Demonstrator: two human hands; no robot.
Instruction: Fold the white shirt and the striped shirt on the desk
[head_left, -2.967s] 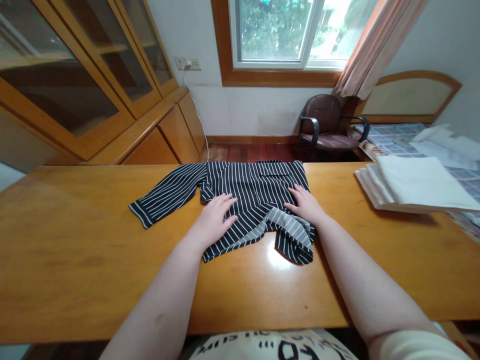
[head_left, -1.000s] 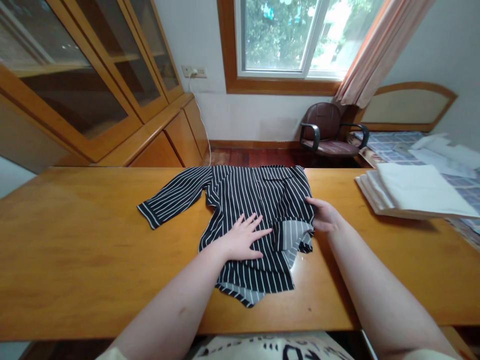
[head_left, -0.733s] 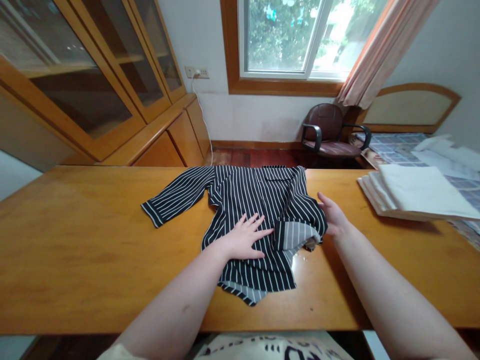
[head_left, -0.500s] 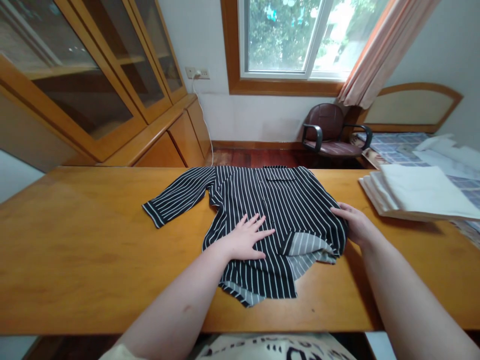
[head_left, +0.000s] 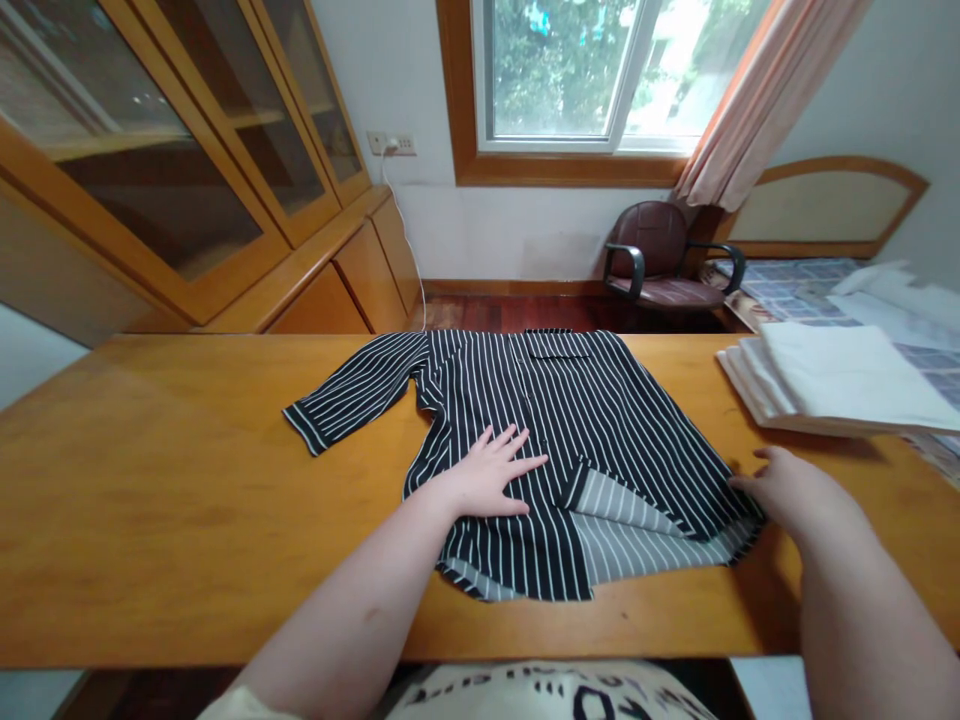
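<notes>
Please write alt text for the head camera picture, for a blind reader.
A person's left hand lies flat on a black-and-white striped shirt spread on a wooden table, while the right hand touches the shirt's near right corner. A stack of folded white cloth sits at the table's right end.

There is one black shirt with thin white stripes [head_left: 570,420], and one of its sleeves is in view. It lies on one long orange-brown wooden table [head_left: 150,500]. Two bare hands are on it or at it: one left hand [head_left: 487,480] and one right hand [head_left: 795,490]. On the table there is also one stack of white folded cloths [head_left: 832,385]; how many pieces it has cannot be counted exactly. Behind the table stand one dark red padded armchair [head_left: 660,260], one wooden cabinet [head_left: 187,180] with three glass doors in view, and one bed with a checked cover [head_left: 795,280]. The wall has one wood-framed window [head_left: 570,70], one pale pink curtain [head_left: 757,90] and one white wall socket [head_left: 391,143].
</notes>
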